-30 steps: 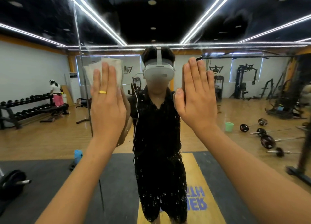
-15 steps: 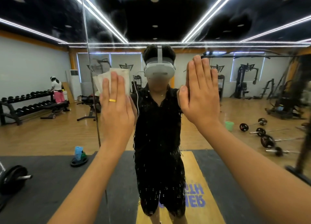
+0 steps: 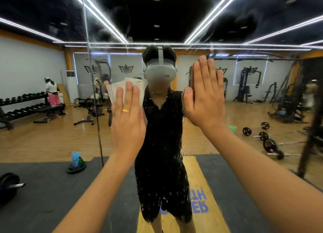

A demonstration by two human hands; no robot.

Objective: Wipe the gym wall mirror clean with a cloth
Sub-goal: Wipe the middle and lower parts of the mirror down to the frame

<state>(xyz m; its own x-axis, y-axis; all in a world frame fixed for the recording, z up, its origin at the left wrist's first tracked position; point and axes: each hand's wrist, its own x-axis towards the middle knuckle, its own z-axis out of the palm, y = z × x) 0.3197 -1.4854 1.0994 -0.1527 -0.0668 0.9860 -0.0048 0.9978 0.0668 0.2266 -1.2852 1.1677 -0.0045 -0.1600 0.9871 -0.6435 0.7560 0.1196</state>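
Note:
The wall mirror (image 3: 227, 101) fills the whole view and reflects the gym and me. Water droplets speckle the glass over my dark reflection in the middle. My left hand (image 3: 127, 121) lies flat with straight fingers, pressing a white folded cloth (image 3: 122, 87) against the glass at head height. Only the cloth's top and left edge show above my fingers. My right hand (image 3: 204, 96) is flat too, palm on the mirror just right of the reflected head, holding nothing.
A vertical seam (image 3: 94, 96) between mirror panels runs down left of the cloth. Reflected in the glass are a dumbbell rack (image 3: 22, 107), a bench, barbells on the floor (image 3: 265, 138), a blue spray bottle (image 3: 76, 158) and a person at the rack.
My left hand has slid the cloth down and to the right across the seam, toward the reflected head. My right hand has stayed flat on the glass.

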